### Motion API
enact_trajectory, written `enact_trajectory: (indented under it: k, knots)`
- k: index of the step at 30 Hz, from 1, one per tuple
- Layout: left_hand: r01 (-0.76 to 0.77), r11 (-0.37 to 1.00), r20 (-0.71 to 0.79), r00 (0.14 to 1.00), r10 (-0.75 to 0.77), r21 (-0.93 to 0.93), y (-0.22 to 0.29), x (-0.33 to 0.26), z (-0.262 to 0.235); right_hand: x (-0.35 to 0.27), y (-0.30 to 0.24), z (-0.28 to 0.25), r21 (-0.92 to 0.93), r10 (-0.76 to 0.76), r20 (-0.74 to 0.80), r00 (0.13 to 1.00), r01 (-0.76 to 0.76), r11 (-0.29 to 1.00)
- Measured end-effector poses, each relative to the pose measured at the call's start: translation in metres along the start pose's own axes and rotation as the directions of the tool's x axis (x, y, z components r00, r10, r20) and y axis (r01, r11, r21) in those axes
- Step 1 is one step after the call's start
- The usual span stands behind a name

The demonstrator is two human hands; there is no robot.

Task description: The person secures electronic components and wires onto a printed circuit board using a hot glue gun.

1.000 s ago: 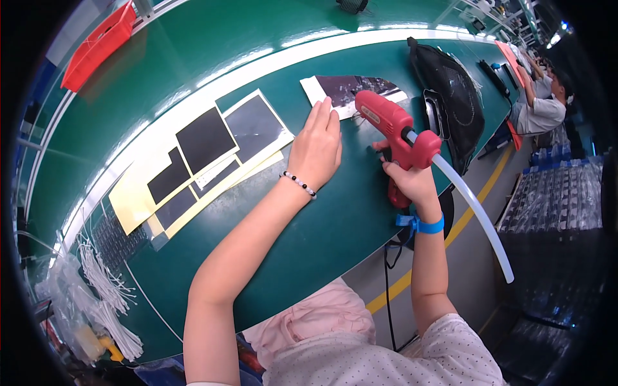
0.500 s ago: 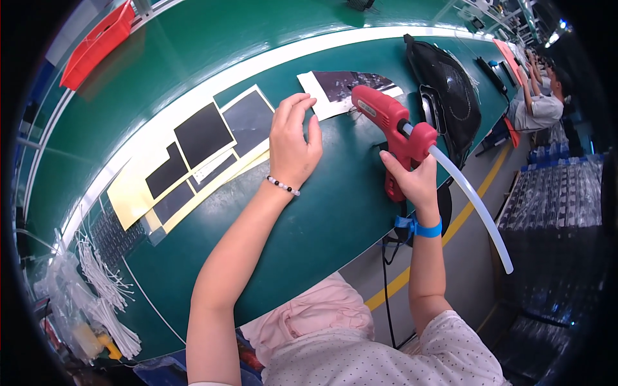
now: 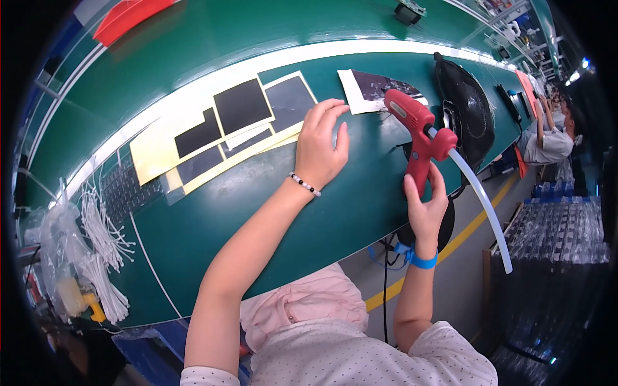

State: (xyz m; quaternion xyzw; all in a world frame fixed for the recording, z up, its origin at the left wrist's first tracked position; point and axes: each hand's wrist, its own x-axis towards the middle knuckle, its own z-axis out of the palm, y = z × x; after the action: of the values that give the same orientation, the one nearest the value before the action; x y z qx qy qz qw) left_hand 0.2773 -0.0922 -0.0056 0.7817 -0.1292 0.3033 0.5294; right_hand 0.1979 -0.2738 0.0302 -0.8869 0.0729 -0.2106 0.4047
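Note:
My right hand (image 3: 427, 209) has thumb and fingers on either side of the lower handle of a red hot glue gun (image 3: 417, 145). A long translucent glue stick (image 3: 481, 196) curves out from its rear, and its nozzle points away from me toward a dark printed sheet with a white border (image 3: 364, 101). My left hand (image 3: 322, 143), wearing a bead bracelet, is held over the green table (image 3: 270, 225) with fingers loosely bent and thumb apart, holding nothing. Its fingertips are near that sheet's white edge. Left of it lie yellow-backed sheets with dark rectangular pieces (image 3: 243, 106).
A black mesh bag (image 3: 467, 106) lies to the right of the glue gun. White cable ties (image 3: 103, 231) and a plastic bag (image 3: 61, 238) are at the left end. A red bin (image 3: 132, 18) stands far left. Another person (image 3: 547, 138) sits farther along at right.
My right hand has slid lower on the glue gun's handle. The view has shifted, so the table's things appear farther right. My left hand keeps its loose pose by the sheets.

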Motion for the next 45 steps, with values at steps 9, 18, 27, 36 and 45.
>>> enact_trajectory:
  k: [9, 18, 27, 36, 45]
  knots:
    - [0.044, 0.998, 0.025, 0.999, -0.043, -0.048, 0.004, -0.021, -0.02, 0.019, 0.016, 0.023, -0.024, -0.077, -0.112, 0.991, 0.075, 0.997]
    - [0.059, 0.996, 0.026, 0.998, -0.057, -0.073, 0.002, -0.02, -0.019, 0.015, 0.012, 0.022, -0.073, -0.007, -0.1, 0.995, 0.0, 0.997]
    - [0.005, 1.0, -0.02, 1.0, -0.005, 0.021, 0.001, -0.02, -0.026, 0.011, -0.005, 0.022, -0.145, -0.116, -0.105, 0.988, 0.1, 0.984]
    - [-0.103, 0.983, -0.223, 0.972, 0.068, -0.15, 0.058, -0.085, -0.082, -0.05, 0.003, 0.013, -0.012, -0.307, -0.01, 0.952, 0.307, 0.952]
    - [0.361, 0.885, -0.677, 0.733, -0.074, 0.295, 0.124, -0.251, -0.263, -0.18, -0.086, 0.052, 0.469, -0.78, 0.178, 0.6, 0.645, 0.603]
